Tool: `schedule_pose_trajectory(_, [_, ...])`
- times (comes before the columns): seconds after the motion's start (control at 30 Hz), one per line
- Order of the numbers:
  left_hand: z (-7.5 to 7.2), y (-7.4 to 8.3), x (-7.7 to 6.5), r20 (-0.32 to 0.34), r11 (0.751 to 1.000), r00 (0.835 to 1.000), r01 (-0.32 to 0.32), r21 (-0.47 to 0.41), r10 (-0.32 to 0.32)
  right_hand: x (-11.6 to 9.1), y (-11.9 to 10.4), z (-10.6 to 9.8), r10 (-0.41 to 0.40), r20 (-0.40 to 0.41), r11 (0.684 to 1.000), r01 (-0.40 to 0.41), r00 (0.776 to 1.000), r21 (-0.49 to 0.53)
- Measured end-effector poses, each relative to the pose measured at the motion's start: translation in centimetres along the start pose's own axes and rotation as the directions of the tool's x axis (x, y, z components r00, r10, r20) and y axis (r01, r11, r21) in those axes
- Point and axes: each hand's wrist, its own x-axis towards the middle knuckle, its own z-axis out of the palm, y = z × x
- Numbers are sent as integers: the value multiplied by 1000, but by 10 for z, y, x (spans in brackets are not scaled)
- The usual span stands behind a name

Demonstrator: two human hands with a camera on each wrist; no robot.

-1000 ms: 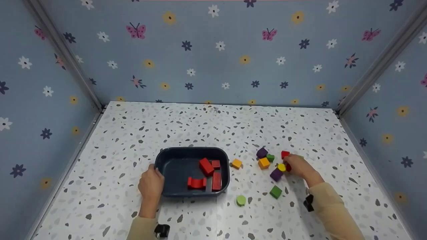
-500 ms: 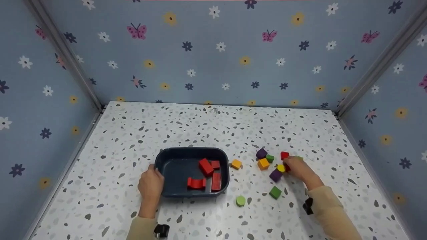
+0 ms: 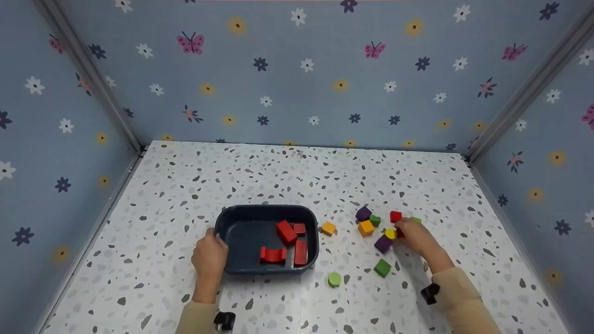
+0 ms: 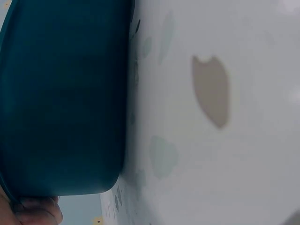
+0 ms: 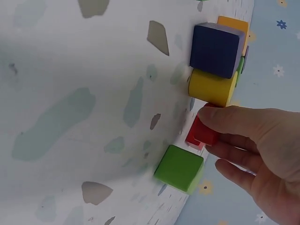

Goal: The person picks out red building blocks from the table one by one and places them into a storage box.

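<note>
My left hand (image 3: 209, 255) grips the left rim of a dark blue plastic tub (image 3: 246, 239); the left wrist view shows its fingertips (image 4: 40, 211) curled at the rim. Several red blocks lie in the tub's right half, among them an arched one (image 3: 273, 255). On the right, my right hand (image 3: 417, 237) pinches a small red block (image 5: 206, 132) between thumb and fingers, low over the table. Behind it is another red block (image 3: 396, 216). A yellow cylinder (image 5: 212, 87) lies close to the thumb, against a purple block (image 5: 215, 49). A light green block (image 5: 179, 168) sits below the fingers.
Between tub and right hand lie orange blocks (image 3: 366, 228), a second purple block (image 3: 364, 213) and a small green block (image 3: 375, 220). Nearer me are a green cube (image 3: 382, 267) and a light green cylinder (image 3: 334, 279). Flower-patterned walls (image 3: 297, 69) enclose the speckled table (image 3: 260, 176).
The right hand has shifted very slightly toward me, still pinching at the same spot. The left hand, the tub and the loose blocks stay where they were.
</note>
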Motion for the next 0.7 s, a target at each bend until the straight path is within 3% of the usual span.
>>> schedule_pose_trajectory(0.23, [0,1,-1,2,1000,1000,6,-8,-6,-7,-5,-5,-8,-42,1000,8,999,3])
schedule_pose_trajectory(0.53, [0,1,0,19,1000,1000,19,-5,-19,-14,-19,-9,28,-32,999,-27,999,37])
schedule_pose_trajectory(0.7, [-1,1,0,22,1000,1000,21,-7,-21,-16,-30,-10,-15,-77,999,18,997,41])
